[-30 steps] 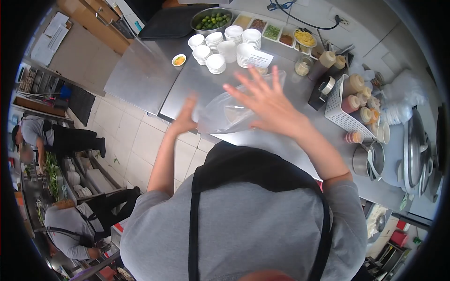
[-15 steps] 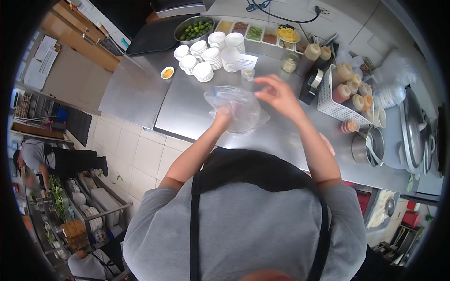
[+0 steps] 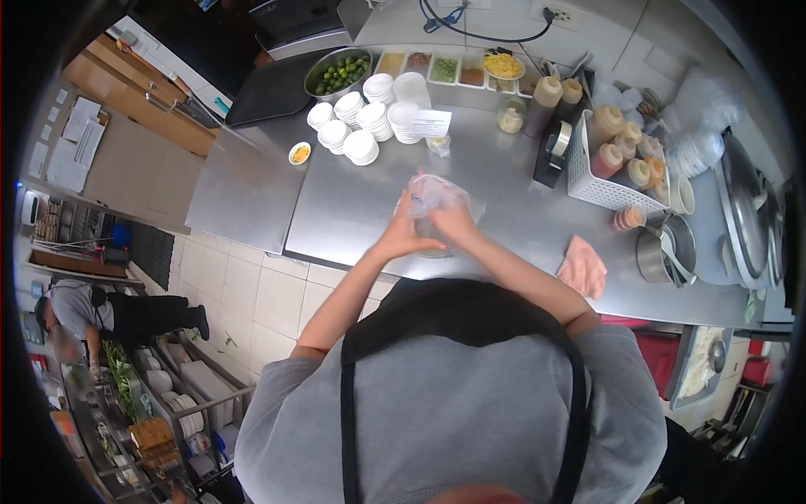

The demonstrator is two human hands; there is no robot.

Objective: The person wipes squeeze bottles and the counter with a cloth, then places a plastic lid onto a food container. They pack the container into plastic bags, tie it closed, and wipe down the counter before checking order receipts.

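A clear plastic bag (image 3: 438, 191) is between my two hands, just above the steel counter (image 3: 344, 218). My left hand (image 3: 405, 231) is at the bag's left side, thumb apart from the fingers, with the bag against it. My right hand (image 3: 453, 220) has its fingers in or behind the plastic at the bag's right, so their grip is hidden. Beyond the bag lie a small wrapped item (image 3: 438, 145) and a white paper label (image 3: 431, 123), beside stacks of white cups (image 3: 361, 146).
A small bowl of yellow food (image 3: 300, 153) sits left. Behind are a bowl of green fruit (image 3: 340, 74) and ingredient trays (image 3: 444, 69). To the right are a bottle basket (image 3: 609, 195), a tape dispenser (image 3: 550, 160), a pink cloth (image 3: 582, 269) and a pot (image 3: 663, 252). A co-worker (image 3: 84, 311) stands far left.
Both hands have come together around the bag, which looks more bunched up. My right hand has moved from beside the bag onto it. The pink cloth now shows fully.
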